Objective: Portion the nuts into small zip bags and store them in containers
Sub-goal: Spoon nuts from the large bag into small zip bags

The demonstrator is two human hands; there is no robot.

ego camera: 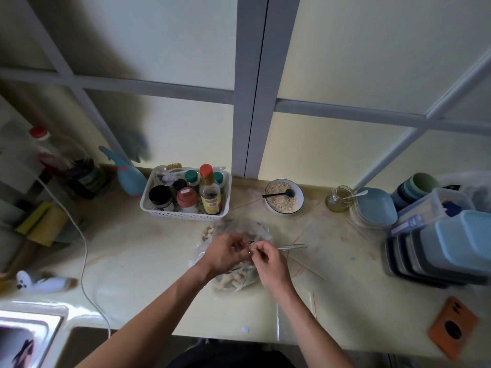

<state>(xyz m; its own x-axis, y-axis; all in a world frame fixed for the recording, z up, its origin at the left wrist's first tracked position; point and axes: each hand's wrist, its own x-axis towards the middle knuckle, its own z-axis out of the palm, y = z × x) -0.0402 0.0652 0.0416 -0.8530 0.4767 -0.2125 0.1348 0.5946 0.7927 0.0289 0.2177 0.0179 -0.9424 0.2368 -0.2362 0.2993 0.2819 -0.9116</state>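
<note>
A clear plastic bag of nuts (236, 280) lies on the counter in the middle of the view. My left hand (225, 252) and my right hand (268, 261) meet above it, fingers pinched together on a small dark thing at the bag's top; what it is I cannot tell. Metal tongs (292, 247) lie just right of my right hand. Several flat empty zip bags (308, 264) with red seal lines are spread on the counter to the right. Stacked blue and grey containers (449, 251) stand at the right edge.
A white basket of spice bottles (186, 197) stands behind the bag. A bowl of oats with a black spoon (283, 196), a glass jar (338, 199) and blue plates (374, 205) are at the back right. An orange phone (453, 326) lies front right; a sink (24, 338) front left.
</note>
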